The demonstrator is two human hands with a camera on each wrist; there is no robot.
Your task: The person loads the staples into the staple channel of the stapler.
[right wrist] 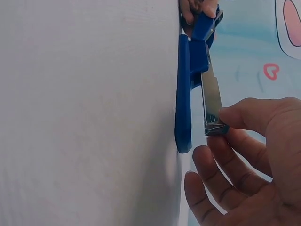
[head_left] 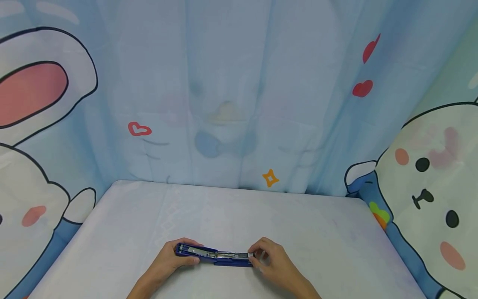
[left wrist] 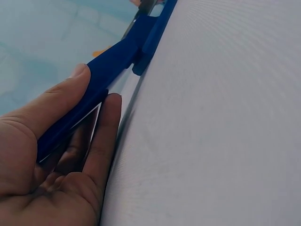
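Observation:
A blue stapler (head_left: 233, 262) lies opened out on the white table, its top cover (left wrist: 113, 61) swung back to the left. My left hand (head_left: 169, 257) grips that cover, thumb on the near side and fingers on the far side. At the other end, the thumb and fingers of my right hand (head_left: 276, 261) pinch the front end of the metal staple magazine (right wrist: 212, 96). The blue base (right wrist: 183, 99) stands below the magazine, with a gap between them at the front. Whether a staple strip is between my right fingertips is too small to tell.
The white tabletop (head_left: 317, 232) spreads around both hands. Behind it hangs a light blue curtain (head_left: 231, 62) with hearts and cartoon animals, which also closes in the left and right sides.

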